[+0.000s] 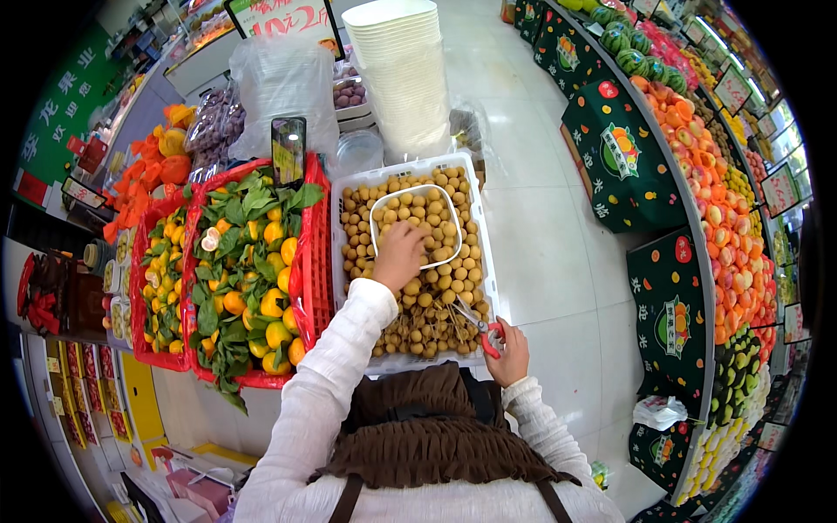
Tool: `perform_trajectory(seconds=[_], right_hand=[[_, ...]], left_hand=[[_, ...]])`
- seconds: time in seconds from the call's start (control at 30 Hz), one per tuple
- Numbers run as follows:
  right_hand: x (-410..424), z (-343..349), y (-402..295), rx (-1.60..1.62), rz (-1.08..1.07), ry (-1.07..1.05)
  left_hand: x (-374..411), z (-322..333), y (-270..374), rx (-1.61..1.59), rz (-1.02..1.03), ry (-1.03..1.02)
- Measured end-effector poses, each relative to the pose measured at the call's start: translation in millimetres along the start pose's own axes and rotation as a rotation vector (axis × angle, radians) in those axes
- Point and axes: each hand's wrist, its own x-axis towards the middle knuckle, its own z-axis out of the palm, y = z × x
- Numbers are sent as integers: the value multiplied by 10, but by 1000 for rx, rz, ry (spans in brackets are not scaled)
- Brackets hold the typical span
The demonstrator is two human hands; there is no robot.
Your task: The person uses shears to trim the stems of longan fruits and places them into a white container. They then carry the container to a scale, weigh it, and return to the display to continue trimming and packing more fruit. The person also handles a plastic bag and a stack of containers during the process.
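A white plastic crate (489, 261) of round tan longans (356, 225) stands right in front of me. On the fruit sits a white tub (373, 229), partly filled with loose longans. My left hand (400, 256) reaches over the tub's near left side, fingers curled down at the fruit; whether they grip one is hidden. In my right hand (510, 356), at the crate's near right corner, are red-handled scissors (492, 340). Their blades point left over longans still on twigs (431, 323), in the crate's near end.
Left are red crates (315, 261) of leafy mandarins (273, 232), with a phone-like device (288, 151) at the back. Behind the longans rise stacked white tubs (400, 85) and bagged clear containers (281, 98). Across a tiled aisle (543, 248), a fruit display (713, 216) runs along the right.
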Motion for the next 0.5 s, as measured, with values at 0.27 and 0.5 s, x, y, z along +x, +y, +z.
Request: perform_trajectory(seconds=[0.27, 0.5], right_hand=[[-13, 88, 1, 325, 127, 160], [19, 109, 60, 440, 221, 148]], left_hand=[[-829, -149, 87, -154, -462, 112], [-1074, 182, 211, -83, -265, -93]])
